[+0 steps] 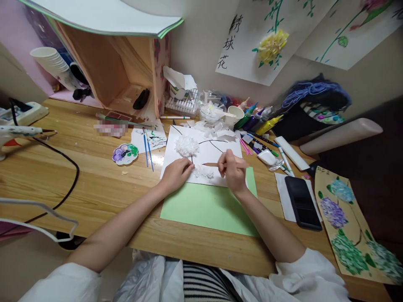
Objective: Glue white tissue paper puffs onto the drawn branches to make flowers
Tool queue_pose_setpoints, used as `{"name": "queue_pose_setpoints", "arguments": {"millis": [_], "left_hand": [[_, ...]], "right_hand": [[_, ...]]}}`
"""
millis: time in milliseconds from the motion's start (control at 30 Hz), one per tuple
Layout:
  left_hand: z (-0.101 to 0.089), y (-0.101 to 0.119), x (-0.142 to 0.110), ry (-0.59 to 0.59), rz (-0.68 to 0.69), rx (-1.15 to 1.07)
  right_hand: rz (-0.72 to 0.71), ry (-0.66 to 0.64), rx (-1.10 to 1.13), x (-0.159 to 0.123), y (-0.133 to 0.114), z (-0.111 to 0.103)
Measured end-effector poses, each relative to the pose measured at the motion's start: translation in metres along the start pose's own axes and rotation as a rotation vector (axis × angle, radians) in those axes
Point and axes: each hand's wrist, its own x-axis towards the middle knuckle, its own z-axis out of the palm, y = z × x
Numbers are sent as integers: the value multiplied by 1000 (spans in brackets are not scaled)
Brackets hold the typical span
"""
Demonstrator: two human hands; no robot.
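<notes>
The right hand (233,168) pinches a brown stick (211,164) above white paper (206,147) bearing a ruffled white flower (187,146); the left hand (178,173) rests at the paper's near edge, grip indeterminable.

A wooden worktop (94,180) with pale, lengthwise grain runs beneath a plain grey-white wall (201,46). At its far left edge stands an open box-like shelf (110,67) with a tan interior, beside a pink panel (19,54). Past the right edge the surroundings turn dark. Light reflects softly off the wood, and pale floor (47,268) shows below the near left corner.
</notes>
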Motion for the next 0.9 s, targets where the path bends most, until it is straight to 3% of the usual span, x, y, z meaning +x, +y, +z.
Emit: {"name": "queue_pose_setpoints", "arguments": {"millis": [133, 233, 333, 433, 600, 733, 900], "left_hand": [[-13, 4, 2, 109, 5, -57], [-27, 12, 19, 251, 68, 92], [-35, 19, 52, 323, 102, 300], [-28, 26, 89, 287, 92, 483], [3, 35, 132, 243, 87, 657], [16, 36, 145, 263, 99, 580], [11, 31, 142, 296, 104, 470]], "right_hand": [[76, 150, 172, -7, 24, -25], [205, 213, 363, -6, 49, -36], [262, 339, 566, -4, 67, -41], [290, 351, 654, -4, 75, -40], [293, 300, 632, -7, 76, -38], [293, 277, 579, -7, 76, -38], [283, 244, 504, -6, 79, -39]]}}
